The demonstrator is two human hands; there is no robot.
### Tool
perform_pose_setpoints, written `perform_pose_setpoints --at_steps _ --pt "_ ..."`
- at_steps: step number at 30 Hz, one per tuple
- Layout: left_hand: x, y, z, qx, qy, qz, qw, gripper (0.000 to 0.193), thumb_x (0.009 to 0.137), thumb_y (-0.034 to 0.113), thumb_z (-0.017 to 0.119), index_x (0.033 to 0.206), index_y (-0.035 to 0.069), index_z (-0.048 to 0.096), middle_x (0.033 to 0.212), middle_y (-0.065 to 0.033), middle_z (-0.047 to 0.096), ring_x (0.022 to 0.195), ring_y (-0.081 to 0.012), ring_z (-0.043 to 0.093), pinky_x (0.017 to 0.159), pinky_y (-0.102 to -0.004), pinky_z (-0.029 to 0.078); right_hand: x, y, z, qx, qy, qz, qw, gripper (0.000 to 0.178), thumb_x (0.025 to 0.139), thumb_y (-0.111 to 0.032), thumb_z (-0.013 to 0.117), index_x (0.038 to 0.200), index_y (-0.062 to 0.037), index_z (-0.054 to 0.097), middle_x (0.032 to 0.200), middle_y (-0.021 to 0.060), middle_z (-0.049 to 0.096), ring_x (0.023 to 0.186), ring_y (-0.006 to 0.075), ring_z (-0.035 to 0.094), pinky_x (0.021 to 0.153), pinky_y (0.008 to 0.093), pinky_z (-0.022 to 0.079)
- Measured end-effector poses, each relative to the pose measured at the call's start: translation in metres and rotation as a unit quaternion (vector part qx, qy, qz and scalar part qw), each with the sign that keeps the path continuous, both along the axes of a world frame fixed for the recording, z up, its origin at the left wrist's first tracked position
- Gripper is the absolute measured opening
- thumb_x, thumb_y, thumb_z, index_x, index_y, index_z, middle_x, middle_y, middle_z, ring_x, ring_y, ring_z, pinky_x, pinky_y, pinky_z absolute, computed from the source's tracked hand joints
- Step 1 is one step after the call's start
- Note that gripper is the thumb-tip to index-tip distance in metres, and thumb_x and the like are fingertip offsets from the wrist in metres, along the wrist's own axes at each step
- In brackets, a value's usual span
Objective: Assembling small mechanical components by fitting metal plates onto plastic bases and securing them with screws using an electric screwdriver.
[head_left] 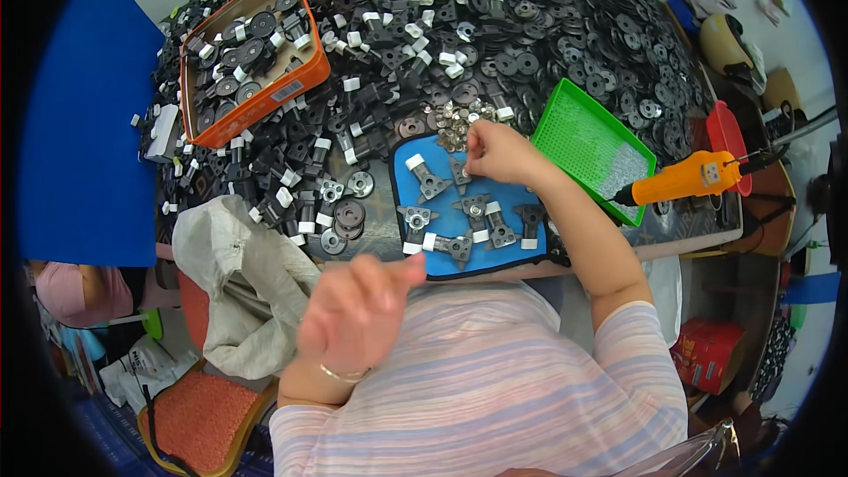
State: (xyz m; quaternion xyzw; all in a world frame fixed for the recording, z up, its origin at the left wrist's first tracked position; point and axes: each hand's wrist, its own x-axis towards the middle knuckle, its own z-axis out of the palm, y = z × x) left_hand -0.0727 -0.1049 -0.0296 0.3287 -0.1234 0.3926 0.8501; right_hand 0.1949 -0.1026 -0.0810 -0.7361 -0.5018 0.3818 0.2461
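While the right hand (505,152) bends over the blue mat (509,191) at frame centre, seven black parts (428,184) are counted there; the upper middle part (458,177) lies directly beneath its bunched fingertips, grip cannot be told. Left hand (353,311), lower centre: blurred, fingers loosely curled, hold unclear. One green tray (565,128), right of centre; one orange screwdriver (685,178), right; one orange tin (256,113), upper left.

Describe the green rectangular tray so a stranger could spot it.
Find the table heaped with black plastic parts, then the blue, squarish mat at its near edge. Just right of that slants the green, rectangular plastic tray, holding small silvery pieces. Its colour sets it apart from the neighbouring orange, black-tipped power tool.
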Motion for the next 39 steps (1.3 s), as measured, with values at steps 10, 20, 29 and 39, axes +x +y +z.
perform_pose_setpoints --at_steps 10,20,29,39 --pt "0.014 0.014 -0.054 -0.236 0.094 -0.043 0.966 0.041 0.093 0.036 0.036 0.09 0.001 0.059 0.109 -0.0168 0.058 0.123 -0.0339 0.039 0.103 -0.0462 0.029 -0.003 -0.007 0.0 0.056 -0.07 -0.028 0.996 0.024 0.066 -0.004 0.067 0.08 -0.0023 0.048 0.072 0.0083 0.06 0.071 0.0212 0.06 0.063 0.0324 0.047" --pt "0.025 0.015 -0.063 -0.267 0.098 -0.062 0.957 0.043 0.093 0.037 0.037 0.088 0.001 0.06 0.108 -0.0171 0.058 0.122 -0.0346 0.04 0.103 -0.0467 0.03 -0.004 -0.054 0.008 0.007 -0.359 0.009 0.933 0.002 0.073 -0.007 0.055 0.075 -0.0076 0.055 0.066 0.0112 0.06 0.066 0.0306 0.06 0.057 0.0405 0.046" --pt "0.015 0.021 -0.065 -0.235 0.127 -0.006 0.964 0.038 0.093 0.035 0.039 0.087 0.003 0.058 0.104 -0.0152 0.06 0.114 -0.0331 0.048 0.097 -0.0442 0.035 0.002 -0.058 -0.001 0.032 -0.346 -0.01 0.938 0.008 0.071 -0.007 0.058 0.077 -0.008 0.053 0.068 0.0103 0.06 0.066 0.0305 0.06 0.058 0.0411 0.046" --pt "0.01 0.018 -0.07 -0.237 0.15 -0.012 0.96 0.035 0.093 0.031 0.039 0.087 0.001 0.056 0.098 -0.0143 0.059 0.106 -0.0317 0.053 0.096 -0.0432 0.037 0.002 -0.058 0.0 0.064 -0.305 0.01 0.95 0.01 0.072 -0.005 0.057 0.08 -0.0071 0.053 0.07 0.0129 0.06 0.068 0.0324 0.06 0.059 0.0431 0.046"
